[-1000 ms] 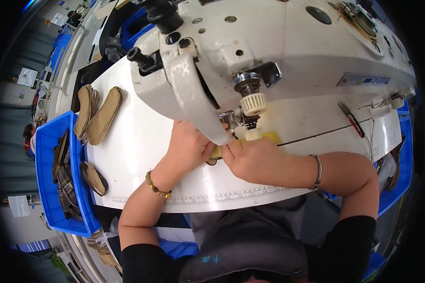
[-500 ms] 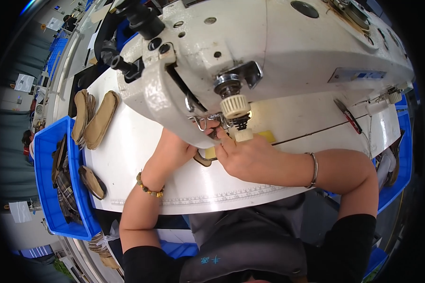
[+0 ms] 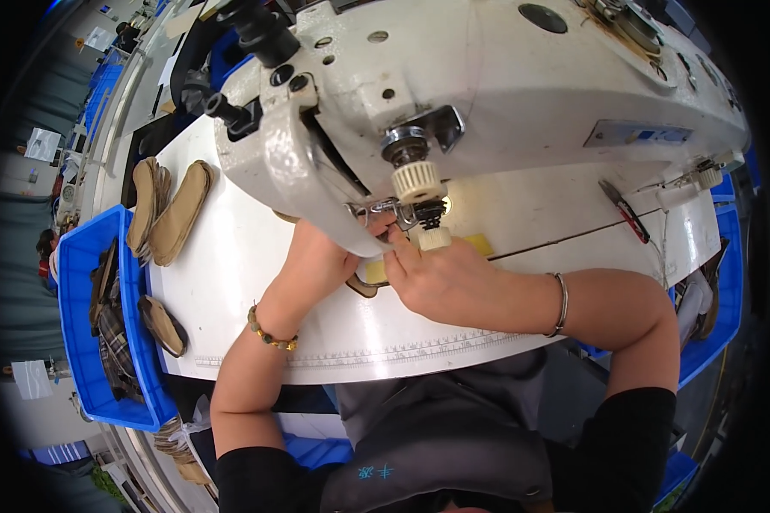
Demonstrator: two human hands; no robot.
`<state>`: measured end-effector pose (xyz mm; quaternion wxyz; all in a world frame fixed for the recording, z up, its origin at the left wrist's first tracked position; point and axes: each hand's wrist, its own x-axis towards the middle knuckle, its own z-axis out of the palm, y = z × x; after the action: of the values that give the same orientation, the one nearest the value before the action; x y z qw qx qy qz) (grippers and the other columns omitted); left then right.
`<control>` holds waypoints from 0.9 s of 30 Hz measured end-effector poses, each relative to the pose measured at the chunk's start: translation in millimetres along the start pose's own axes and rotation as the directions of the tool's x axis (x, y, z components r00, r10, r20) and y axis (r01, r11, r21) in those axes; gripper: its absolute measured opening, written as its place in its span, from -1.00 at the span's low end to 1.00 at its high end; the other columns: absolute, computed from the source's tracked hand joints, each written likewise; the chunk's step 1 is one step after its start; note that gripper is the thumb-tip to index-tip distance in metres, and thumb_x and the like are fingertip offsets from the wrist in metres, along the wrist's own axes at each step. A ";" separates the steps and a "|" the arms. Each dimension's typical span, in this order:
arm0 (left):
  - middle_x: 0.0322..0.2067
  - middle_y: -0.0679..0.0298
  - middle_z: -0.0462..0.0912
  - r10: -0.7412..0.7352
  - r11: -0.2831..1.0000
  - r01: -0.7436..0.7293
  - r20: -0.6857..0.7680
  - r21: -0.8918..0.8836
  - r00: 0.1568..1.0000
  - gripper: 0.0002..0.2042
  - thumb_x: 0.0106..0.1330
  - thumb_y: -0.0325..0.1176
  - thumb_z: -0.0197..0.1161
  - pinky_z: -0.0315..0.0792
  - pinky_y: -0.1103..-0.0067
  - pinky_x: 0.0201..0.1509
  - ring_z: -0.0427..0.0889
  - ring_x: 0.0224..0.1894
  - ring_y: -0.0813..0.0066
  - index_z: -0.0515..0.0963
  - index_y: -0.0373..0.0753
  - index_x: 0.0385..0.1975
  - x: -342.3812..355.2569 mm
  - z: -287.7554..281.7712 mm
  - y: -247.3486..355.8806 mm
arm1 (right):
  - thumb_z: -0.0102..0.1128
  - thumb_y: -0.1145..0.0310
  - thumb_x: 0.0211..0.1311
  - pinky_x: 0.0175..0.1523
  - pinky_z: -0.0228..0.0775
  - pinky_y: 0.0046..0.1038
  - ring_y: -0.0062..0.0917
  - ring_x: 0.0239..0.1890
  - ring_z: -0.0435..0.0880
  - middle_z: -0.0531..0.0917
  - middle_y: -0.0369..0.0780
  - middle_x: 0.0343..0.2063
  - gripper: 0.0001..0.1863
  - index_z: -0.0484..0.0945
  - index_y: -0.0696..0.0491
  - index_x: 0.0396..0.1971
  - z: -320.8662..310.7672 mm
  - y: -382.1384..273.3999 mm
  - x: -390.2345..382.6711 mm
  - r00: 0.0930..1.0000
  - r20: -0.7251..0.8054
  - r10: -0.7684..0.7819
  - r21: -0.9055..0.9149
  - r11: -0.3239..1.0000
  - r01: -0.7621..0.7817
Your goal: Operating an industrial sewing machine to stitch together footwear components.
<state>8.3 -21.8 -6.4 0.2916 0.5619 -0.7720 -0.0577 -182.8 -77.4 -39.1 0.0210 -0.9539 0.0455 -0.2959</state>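
Under the white sewing machine (image 3: pixel 496 94), my left hand (image 3: pixel 321 261) and my right hand (image 3: pixel 436 282) grip a tan, dark-edged piece (image 3: pixel 361 286) beside the presser foot, their fingers curled. The machine's curved guard partly hides my left fingertips; my right fingers bend close to the metal foot (image 3: pixel 383 208). A yellow strip (image 3: pixel 475 244) lies on the bed by my right hand. The piece's full shape is hidden by hands and machine.
Stacked tan sole shapes (image 3: pixel 180 209) and a loose shoe piece (image 3: pixel 162 325) lie left on the white table (image 3: pixel 239 333). Blue bins (image 3: pixel 150 415) with material stand at both sides. Red-handled snips (image 3: pixel 624 209) lie right. Workers are visible far left.
Over the last second my right fingers have moved up toward the presser foot. More of the piece's edge now shows behind my left hand. The whole view has shifted slightly.
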 end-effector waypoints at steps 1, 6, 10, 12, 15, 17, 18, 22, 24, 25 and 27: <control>-0.56 0.13 0.56 0.001 1.000 -0.001 -0.001 -0.002 1.000 -0.86 0.10 -0.60 0.35 0.37 0.38 -0.45 0.54 -0.52 0.15 0.70 -0.27 -0.34 -0.1 -0.9 0.2 | 0.23 0.42 -0.20 -0.67 0.35 -0.45 -0.49 -0.71 0.57 0.50 -0.23 -0.73 -0.86 0.50 0.15 -0.63 -0.1 -0.1 0.9 1.000 0.002 0.009 0.006 1.000 -0.009; -0.52 0.11 0.61 -0.011 0.996 0.006 0.054 0.092 0.998 -0.86 0.08 -0.61 0.34 0.41 0.41 -0.43 0.59 -0.49 0.17 0.70 -0.26 -0.38 4.1 -3.7 6.4 | 0.23 0.41 -0.20 -0.64 0.37 -0.44 -0.46 -0.70 0.58 0.51 -0.22 -0.73 -0.87 0.49 0.14 -0.63 -0.6 1.5 0.3 1.000 -0.007 0.011 0.027 1.000 -0.011; -0.54 0.12 0.60 -0.026 0.996 0.021 0.048 0.092 0.999 -0.87 0.08 -0.60 0.35 0.41 0.41 -0.43 0.58 -0.51 0.17 0.70 -0.26 -0.38 -2.6 0.8 -0.7 | 0.22 0.42 -0.19 -0.62 0.38 -0.44 -0.46 -0.68 0.59 0.52 -0.23 -0.73 -0.87 0.49 0.15 -0.62 -1.1 1.8 1.4 1.000 0.021 0.017 0.036 0.999 -0.017; -0.56 0.13 0.60 -0.049 0.996 0.048 0.011 0.075 0.999 -0.87 0.07 -0.57 0.37 0.42 0.41 -0.43 0.58 -0.52 0.16 0.70 -0.25 -0.37 -1.7 1.6 1.0 | 0.22 0.41 -0.19 -0.62 0.39 -0.43 -0.46 -0.68 0.59 0.52 -0.23 -0.73 -0.86 0.49 0.15 -0.61 1.2 2.6 0.3 1.000 0.008 0.014 0.031 0.999 -0.014; -0.58 0.13 0.60 -0.106 0.994 0.104 -0.063 -0.032 0.992 -0.86 0.07 -0.54 0.40 0.43 0.42 -0.43 0.58 -0.53 0.15 0.69 -0.25 -0.35 -0.2 3.8 1.4 | 0.22 0.41 -0.17 -0.61 0.39 -0.42 -0.46 -0.67 0.60 0.52 -0.24 -0.73 -0.86 0.49 0.15 -0.59 -0.6 3.3 0.6 1.000 0.010 0.008 0.030 1.000 -0.008; -0.55 0.14 0.61 -0.147 0.986 0.148 -0.015 0.072 0.989 -0.83 0.04 -0.51 0.42 0.44 0.42 -0.41 0.59 -0.50 0.15 0.68 -0.26 -0.34 -6.1 -0.5 -0.3 | 0.22 0.40 -0.16 -0.61 0.39 -0.42 -0.46 -0.66 0.60 0.52 -0.24 -0.73 -0.86 0.49 0.14 -0.59 -2.8 4.0 0.6 1.000 0.025 0.008 0.031 0.999 -0.009; -0.52 0.14 0.63 -0.192 0.967 0.184 0.027 0.175 0.981 -0.80 0.01 -0.48 0.45 0.45 0.42 -0.40 0.60 -0.48 0.16 0.68 -0.26 -0.32 -7.7 -2.1 0.6 | 0.22 0.41 -0.14 -0.61 0.39 -0.41 -0.47 -0.66 0.61 0.52 -0.25 -0.73 -0.87 0.50 0.13 -0.57 -3.4 4.7 0.0 1.000 0.029 0.010 0.019 1.000 -0.011; -0.41 0.19 0.68 -0.048 0.968 0.033 0.058 0.248 0.997 -0.77 -0.02 -0.46 0.46 0.47 0.42 -0.35 0.63 -0.41 0.20 0.68 -0.27 -0.32 1.5 -20.6 19.0 | 0.24 0.41 -0.10 -0.62 0.37 -0.39 -0.45 -0.66 0.61 0.51 -0.25 -0.74 -0.91 0.54 0.09 -0.60 -4.5 15.2 2.2 0.996 -0.040 0.080 0.023 0.997 -0.079; -0.32 0.24 0.70 0.007 0.939 -0.051 0.128 0.340 0.992 -0.74 -0.09 -0.49 0.44 0.50 0.42 -0.30 0.66 -0.34 0.25 0.68 -0.24 -0.32 0.2 -27.4 21.7 | 0.25 0.40 -0.11 -0.62 0.36 -0.37 -0.43 -0.67 0.61 0.52 -0.24 -0.75 -0.91 0.54 0.09 -0.64 -13.7 24.0 8.2 0.985 0.053 0.164 0.038 0.985 -0.166; -0.32 0.24 0.70 0.004 0.938 -0.048 0.127 0.342 0.992 -0.74 -0.09 -0.49 0.44 0.50 0.42 -0.30 0.66 -0.34 0.25 0.68 -0.24 -0.32 -2.4 -26.5 16.1 | 0.25 0.40 -0.11 -0.62 0.36 -0.34 -0.41 -0.68 0.60 0.53 -0.23 -0.75 -0.89 0.55 0.08 -0.68 -16.2 27.3 9.3 0.958 0.149 0.245 0.042 0.966 -0.253; -0.29 0.28 0.71 0.047 0.937 -0.089 0.132 0.337 0.990 -0.70 -0.13 -0.57 0.36 0.54 0.43 -0.27 0.69 -0.31 0.28 0.69 -0.21 -0.31 -10.0 -18.8 -0.6 | 0.26 0.39 -0.12 -0.62 0.35 -0.32 -0.37 -0.68 0.60 0.53 -0.21 -0.75 -0.89 0.56 0.08 -0.70 -8.6 30.3 4.8 0.967 0.099 0.234 0.053 0.969 -0.240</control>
<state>20.5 -8.5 4.9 0.1437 0.5723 -0.8056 0.0533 -186.0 -108.2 -31.3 0.0892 -0.9531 0.1483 -0.2481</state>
